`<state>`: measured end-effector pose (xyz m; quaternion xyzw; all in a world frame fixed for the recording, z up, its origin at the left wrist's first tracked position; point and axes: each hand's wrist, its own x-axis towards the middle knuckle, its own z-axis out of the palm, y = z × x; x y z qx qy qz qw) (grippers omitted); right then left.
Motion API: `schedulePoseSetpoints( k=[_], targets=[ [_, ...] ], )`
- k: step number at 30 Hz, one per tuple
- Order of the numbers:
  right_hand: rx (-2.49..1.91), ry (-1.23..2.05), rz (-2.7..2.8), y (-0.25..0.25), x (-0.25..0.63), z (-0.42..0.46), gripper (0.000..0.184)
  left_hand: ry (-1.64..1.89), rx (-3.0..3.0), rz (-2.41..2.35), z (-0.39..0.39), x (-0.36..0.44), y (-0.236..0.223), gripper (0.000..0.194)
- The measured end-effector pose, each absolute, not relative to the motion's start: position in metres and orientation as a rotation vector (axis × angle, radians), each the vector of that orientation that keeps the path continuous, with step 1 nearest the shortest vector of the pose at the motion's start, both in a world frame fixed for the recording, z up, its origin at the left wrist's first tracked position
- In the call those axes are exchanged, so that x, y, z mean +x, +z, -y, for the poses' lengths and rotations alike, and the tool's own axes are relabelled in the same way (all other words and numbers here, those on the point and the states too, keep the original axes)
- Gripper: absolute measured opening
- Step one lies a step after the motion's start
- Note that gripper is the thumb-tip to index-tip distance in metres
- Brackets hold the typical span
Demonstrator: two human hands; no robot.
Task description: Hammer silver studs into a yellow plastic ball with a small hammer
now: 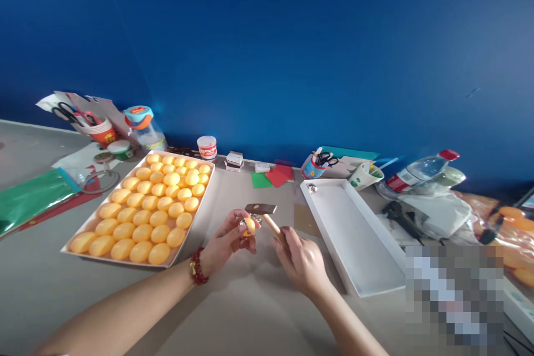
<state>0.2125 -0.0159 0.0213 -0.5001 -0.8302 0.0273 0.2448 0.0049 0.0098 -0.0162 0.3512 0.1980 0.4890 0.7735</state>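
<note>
Between the fingers of my left hand (229, 239) is an orange ping-pong ball (249, 227) with something silvery and shiny against its upper side. A beaded red bracelet circles that wrist. My right hand (301, 258) is wrapped round the wooden handle of a hammer (273, 227). The dark hammer head (261, 208) is just above the ball; whether they touch I cannot tell. To the left, a shallow white box (183, 247) holds rows of orange balls (142, 232). A long white tray (354, 245) lies to the right, with a small silvery piece (312, 188) in its far corner.
Along the blue wall stand a drinking bottle (146, 128), a lidded tub (207, 148), small boxes (234, 161) and a cup of pens and scissors (315, 167). Red paper (279, 175) lies nearby. A plastic bottle (417, 172) and black cable (400, 219) are at right.
</note>
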Motion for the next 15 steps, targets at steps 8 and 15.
schedulePoseSetpoints(
  k=[8,15],
  targets=[
    [-1.351,0.113,2.081,0.04,0.216,0.019,0.017,1.023,0.801,-0.469,-0.008,0.003,-0.012,0.015],
    [-1.322,1.173,1.581,0.04,0.196,0.024,0.025,0.872,0.799,-0.349,0.0,0.008,-0.004,0.025]
  ],
)
